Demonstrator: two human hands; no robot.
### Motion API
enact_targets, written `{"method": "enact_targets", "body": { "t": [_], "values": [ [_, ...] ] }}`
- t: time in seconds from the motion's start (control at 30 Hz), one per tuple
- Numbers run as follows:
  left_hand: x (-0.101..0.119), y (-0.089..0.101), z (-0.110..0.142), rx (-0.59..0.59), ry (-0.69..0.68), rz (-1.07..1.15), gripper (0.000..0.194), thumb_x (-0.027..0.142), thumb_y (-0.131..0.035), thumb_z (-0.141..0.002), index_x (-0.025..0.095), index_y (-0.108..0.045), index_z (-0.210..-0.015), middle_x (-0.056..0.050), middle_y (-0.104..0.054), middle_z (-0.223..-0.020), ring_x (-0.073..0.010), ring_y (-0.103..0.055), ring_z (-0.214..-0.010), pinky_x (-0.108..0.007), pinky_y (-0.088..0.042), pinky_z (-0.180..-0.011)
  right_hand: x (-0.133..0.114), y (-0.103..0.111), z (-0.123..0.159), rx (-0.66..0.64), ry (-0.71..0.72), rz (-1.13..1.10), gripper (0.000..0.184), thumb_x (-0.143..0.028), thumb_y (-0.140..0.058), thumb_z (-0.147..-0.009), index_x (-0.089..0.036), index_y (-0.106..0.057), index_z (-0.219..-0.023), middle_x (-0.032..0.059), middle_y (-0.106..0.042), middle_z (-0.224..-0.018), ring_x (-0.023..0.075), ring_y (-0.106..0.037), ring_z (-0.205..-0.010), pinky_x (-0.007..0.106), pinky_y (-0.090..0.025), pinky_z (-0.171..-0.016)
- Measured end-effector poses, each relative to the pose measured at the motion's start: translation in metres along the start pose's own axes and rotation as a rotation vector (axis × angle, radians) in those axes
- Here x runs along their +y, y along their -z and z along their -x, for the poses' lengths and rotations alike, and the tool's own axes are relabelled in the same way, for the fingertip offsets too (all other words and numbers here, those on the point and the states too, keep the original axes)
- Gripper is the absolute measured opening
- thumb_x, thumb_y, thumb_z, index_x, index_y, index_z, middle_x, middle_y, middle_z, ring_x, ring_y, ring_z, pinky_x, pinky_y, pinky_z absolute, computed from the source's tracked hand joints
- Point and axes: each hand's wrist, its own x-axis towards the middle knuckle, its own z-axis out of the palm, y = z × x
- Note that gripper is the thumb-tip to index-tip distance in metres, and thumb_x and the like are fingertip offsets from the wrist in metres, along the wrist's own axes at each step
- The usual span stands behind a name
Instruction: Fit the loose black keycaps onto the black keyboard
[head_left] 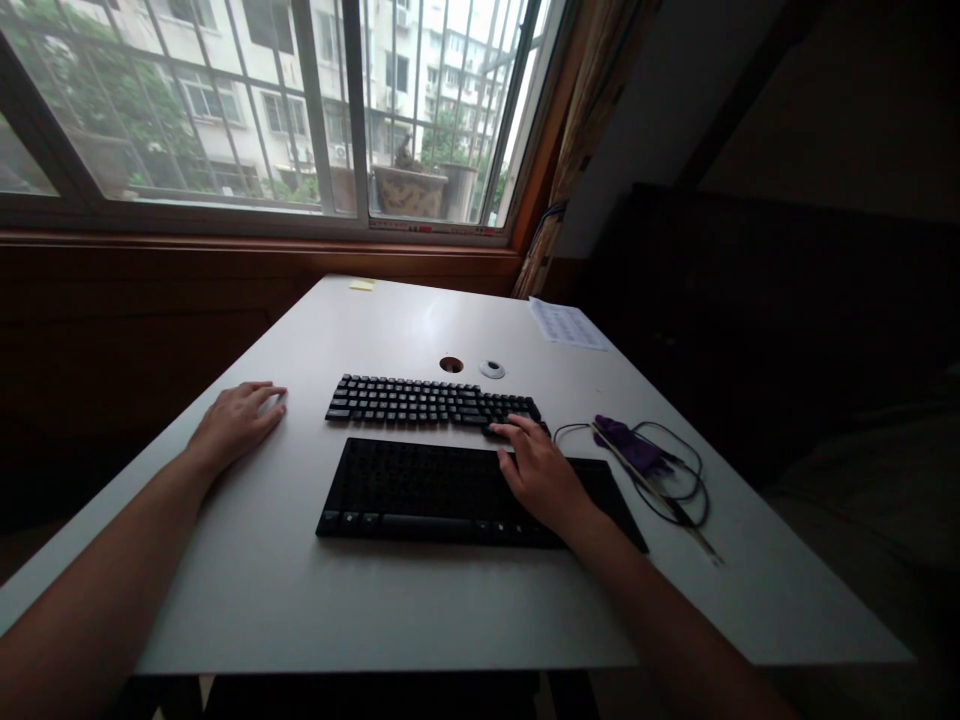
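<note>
My left hand (238, 418) lies on the white desk to the left of the keyboards, fingers stretched forward, holding nothing that I can see. My right hand (541, 470) reaches over a black keyboard base (420, 490). Keys with pale marks show along the base's front row; the dark area behind them is hard to make out. Behind the base, black keycaps (405, 400) are laid out in rows. The fingertips of my right hand are at the right end of these rows, thumb and index finger apart. Whether they touch a keycap cannot be made out.
A coiled black cable (701, 490), a purple cloth (630, 445) and a thin stick (645, 485) lie at the right. Beyond the keycaps are a cable hole (451, 365) and its round cover (492, 369). Printed paper (568, 325) and a yellow note (362, 285) lie farther back.
</note>
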Motion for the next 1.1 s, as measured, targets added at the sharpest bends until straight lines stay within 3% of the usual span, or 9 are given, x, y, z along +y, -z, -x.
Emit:
{"method": "enact_targets", "body": {
  "t": [0.27, 0.67, 1.1],
  "values": [
    [0.001, 0.0, 0.0, 0.01, 0.009, 0.028, 0.054, 0.05, -0.041, -0.09, 0.02, -0.067, -0.127, -0.014, -0.063, -0.134, -0.0335, -0.057, -0.125, -0.049, -0.042, -0.11, -0.003, -0.006, 0.002, -0.076, -0.022, 0.027, 0.035, -0.026, -0.05, -0.099, -0.023, -0.053, -0.133, 0.0093, -0.064, -0.133, 0.0282, -0.04, -0.145, 0.052, -0.042, -0.116],
    [0.0, -0.001, 0.0, -0.01, 0.024, 0.01, 0.055, 0.052, -0.039, -0.092, 0.021, -0.066, -0.128, -0.013, -0.061, -0.137, -0.0317, -0.055, -0.127, -0.048, -0.04, -0.111, 0.001, -0.011, 0.004, -0.008, -0.028, -0.008, 0.036, -0.029, -0.048, -0.1, -0.021, -0.051, -0.135, 0.0152, -0.051, -0.143, 0.0289, -0.043, -0.142, 0.051, -0.041, -0.116],
    [0.003, 0.001, 0.0, -0.003, 0.036, 0.026, 0.054, 0.051, -0.041, -0.091, 0.022, -0.067, -0.127, -0.013, -0.062, -0.135, -0.0323, -0.056, -0.125, -0.048, -0.041, -0.11, 0.003, -0.012, 0.005, -0.01, -0.02, 0.006, 0.033, -0.029, -0.05, -0.1, -0.023, -0.052, -0.132, 0.0143, -0.054, -0.136, 0.031, -0.042, -0.141, 0.054, -0.041, -0.115]
  ]
}}
